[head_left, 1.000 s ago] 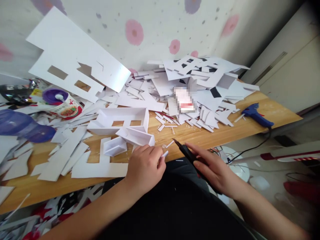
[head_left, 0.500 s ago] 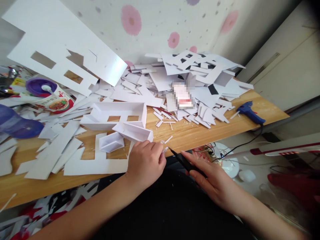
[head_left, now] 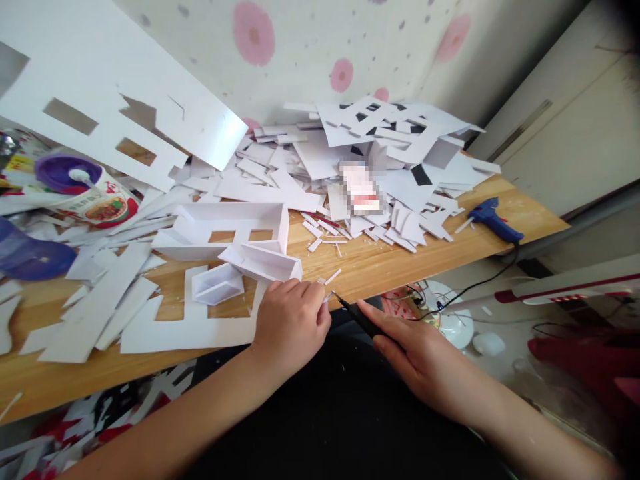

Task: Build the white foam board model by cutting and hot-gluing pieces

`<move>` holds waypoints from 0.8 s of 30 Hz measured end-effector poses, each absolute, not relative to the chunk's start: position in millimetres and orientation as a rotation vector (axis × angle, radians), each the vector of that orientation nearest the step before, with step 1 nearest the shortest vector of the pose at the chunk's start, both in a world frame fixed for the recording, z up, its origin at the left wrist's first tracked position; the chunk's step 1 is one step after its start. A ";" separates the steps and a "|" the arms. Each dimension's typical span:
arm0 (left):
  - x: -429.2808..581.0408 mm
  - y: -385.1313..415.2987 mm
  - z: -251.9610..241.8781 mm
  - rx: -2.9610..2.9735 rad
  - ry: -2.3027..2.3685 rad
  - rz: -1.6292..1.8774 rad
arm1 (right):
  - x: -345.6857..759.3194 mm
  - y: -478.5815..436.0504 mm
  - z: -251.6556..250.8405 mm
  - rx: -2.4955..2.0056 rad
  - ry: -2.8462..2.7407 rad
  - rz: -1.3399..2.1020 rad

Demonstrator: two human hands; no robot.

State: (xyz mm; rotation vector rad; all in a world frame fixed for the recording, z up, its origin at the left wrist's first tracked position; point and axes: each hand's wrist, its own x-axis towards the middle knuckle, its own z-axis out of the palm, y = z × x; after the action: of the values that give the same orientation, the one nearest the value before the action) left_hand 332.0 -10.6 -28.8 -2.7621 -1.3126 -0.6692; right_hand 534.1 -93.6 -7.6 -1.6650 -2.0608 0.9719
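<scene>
My left hand [head_left: 291,325] rests at the near edge of the wooden table [head_left: 385,257], fingers pinched on a small white foam strip [head_left: 328,296]. My right hand [head_left: 411,347] grips a black craft knife [head_left: 356,316] whose tip points at that strip. Just left of my left hand lies a white foam-board model [head_left: 235,243] with window openings and a small open box [head_left: 218,283] on a cut white sheet [head_left: 190,327].
A heap of white foam-board offcuts [head_left: 370,160] covers the back of the table. A large cut white sheet [head_left: 115,113] leans at the left. A blue glue gun [head_left: 493,219] lies at the right edge, its cord hanging down. A purple-lidded cup [head_left: 87,190] sits far left.
The view has shifted so the table sits higher in frame. My right hand has brought the knife tip closer to the strip held by my left hand.
</scene>
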 end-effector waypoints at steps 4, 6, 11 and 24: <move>331.8 -11.1 -26.7 -2.768 -1.306 -0.657 | 534.4 -91.4 -7.5 -1.698 -2.045 0.995; 331.9 -11.1 -26.6 -2.784 -1.304 -0.654 | 534.0 -89.8 -12.5 -1.715 -2.048 0.999; 332.2 -9.2 -27.7 -2.792 -1.322 -0.665 | 534.1 -89.6 -26.4 -1.690 -2.048 1.094; 333.7 -7.2 -25.4 -2.815 -1.383 -0.596 | 537.3 -92.3 -10.2 -1.604 -1.744 1.259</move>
State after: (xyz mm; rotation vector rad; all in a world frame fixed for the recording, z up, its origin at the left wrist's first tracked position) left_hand 333.7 -7.2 -25.4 -2.8150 -1.3833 -0.5962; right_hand 537.3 -92.3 -10.2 -1.6041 -1.7443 1.2590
